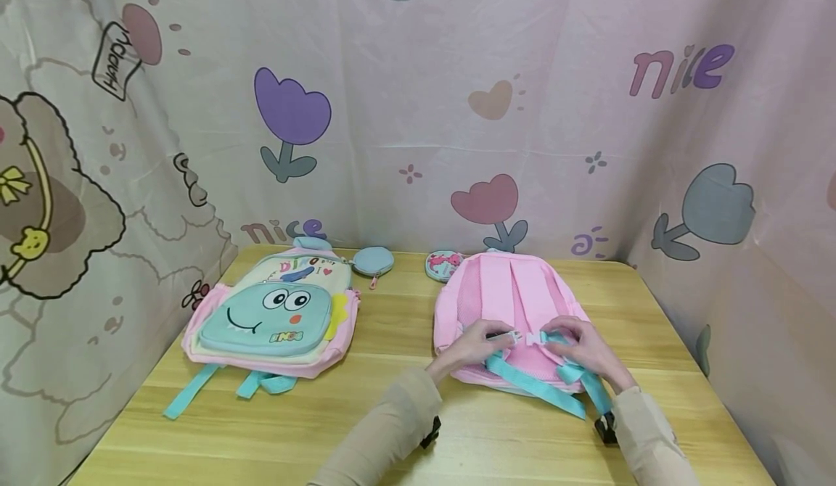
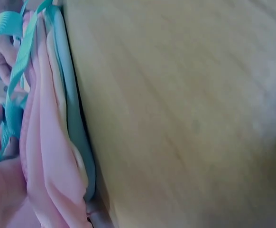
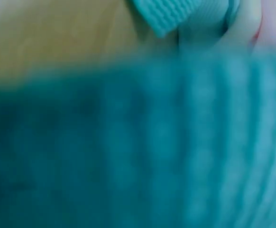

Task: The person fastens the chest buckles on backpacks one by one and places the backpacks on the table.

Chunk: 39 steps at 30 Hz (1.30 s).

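Note:
A pink backpack (image 1: 460,305) lies on the table with its shoulder straps facing up. In the head view my left hand (image 1: 475,342) pinches one half of a pale plastic buckle (image 1: 512,336) between thumb and fingers. My right hand (image 1: 585,344) grips the other buckle half (image 1: 535,338) by its turquoise webbing. Their ends face each other with a small gap between. A long turquoise strap (image 1: 538,386) trails over the bag's lower edge. The left wrist view shows the bag's pink side (image 2: 52,142) beside my fingers. Blurred turquoise webbing (image 3: 176,142) fills most of the right wrist view.
To the left lies a second backpack (image 1: 268,319), with a cartoon face and turquoise straps (image 1: 192,392). A round blue pouch (image 1: 373,261) is beside it. Behind the pink bag sits a small patterned pouch (image 1: 443,265). Printed curtains (image 1: 405,72) surround the wooden table (image 1: 385,326).

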Each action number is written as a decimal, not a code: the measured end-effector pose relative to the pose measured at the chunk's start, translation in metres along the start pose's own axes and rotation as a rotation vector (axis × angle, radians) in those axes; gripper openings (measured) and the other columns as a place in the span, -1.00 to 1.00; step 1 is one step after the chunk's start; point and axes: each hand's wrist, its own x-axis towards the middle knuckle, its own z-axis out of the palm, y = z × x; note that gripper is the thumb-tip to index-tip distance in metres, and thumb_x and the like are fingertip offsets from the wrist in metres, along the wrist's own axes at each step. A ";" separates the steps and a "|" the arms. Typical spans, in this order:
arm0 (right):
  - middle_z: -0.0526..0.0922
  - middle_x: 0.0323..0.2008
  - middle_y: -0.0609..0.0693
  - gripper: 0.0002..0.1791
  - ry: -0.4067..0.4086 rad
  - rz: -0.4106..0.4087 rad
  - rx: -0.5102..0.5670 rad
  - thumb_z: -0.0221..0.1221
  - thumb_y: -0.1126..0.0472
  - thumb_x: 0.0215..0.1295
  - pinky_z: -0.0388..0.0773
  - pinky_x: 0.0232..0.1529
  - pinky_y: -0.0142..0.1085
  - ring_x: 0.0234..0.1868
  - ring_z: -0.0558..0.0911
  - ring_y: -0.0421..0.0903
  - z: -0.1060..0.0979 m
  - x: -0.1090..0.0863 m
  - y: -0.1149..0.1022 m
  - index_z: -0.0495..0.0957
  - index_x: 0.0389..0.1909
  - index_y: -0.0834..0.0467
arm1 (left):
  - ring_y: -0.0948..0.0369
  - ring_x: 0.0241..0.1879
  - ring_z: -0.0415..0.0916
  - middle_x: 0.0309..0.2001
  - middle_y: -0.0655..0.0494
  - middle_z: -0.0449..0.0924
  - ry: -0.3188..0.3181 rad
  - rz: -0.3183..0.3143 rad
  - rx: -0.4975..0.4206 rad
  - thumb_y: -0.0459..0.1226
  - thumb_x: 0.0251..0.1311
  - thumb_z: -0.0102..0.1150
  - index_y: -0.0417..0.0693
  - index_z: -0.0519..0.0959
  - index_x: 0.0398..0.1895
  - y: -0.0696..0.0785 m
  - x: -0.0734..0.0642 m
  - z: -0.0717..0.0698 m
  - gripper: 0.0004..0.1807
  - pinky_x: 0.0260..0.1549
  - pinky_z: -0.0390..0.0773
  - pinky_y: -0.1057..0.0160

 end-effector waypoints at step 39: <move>0.70 0.04 0.04 -0.74 -0.024 -0.037 0.183 0.35 0.26 0.26 0.40 0.08 -0.37 0.04 0.51 -0.44 -0.004 -0.004 0.009 0.70 -0.04 0.14 | 0.38 -0.63 0.15 -0.03 0.04 0.67 0.063 -0.021 0.073 -0.32 0.42 0.10 0.03 0.64 0.21 0.007 -0.001 0.015 -0.65 -0.55 0.26 0.46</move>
